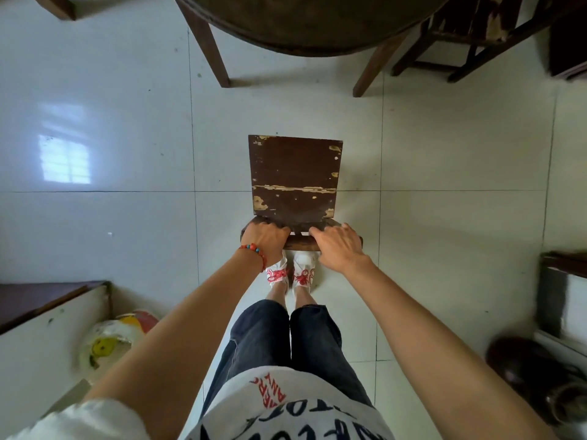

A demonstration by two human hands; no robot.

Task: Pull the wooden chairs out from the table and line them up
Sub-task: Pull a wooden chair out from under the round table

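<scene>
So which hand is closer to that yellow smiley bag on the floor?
Left. The left hand grips the chair's backrest end on the smiley bag side; the right hand grips the far end.

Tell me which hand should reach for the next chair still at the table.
Right, probably. The remaining chair sits tucked at the round table on the far right, nearer the right hand. Both hands now hold the pulled-out chair's backrest; the left hand would cross over.

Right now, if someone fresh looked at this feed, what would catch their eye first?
The worn wooden chair at centre, standing clear of the round table at the top. The left hand and right hand both grip its top rail, just above the person's white-and-red shoes. Another chair sits tucked at the table's upper right.
</scene>
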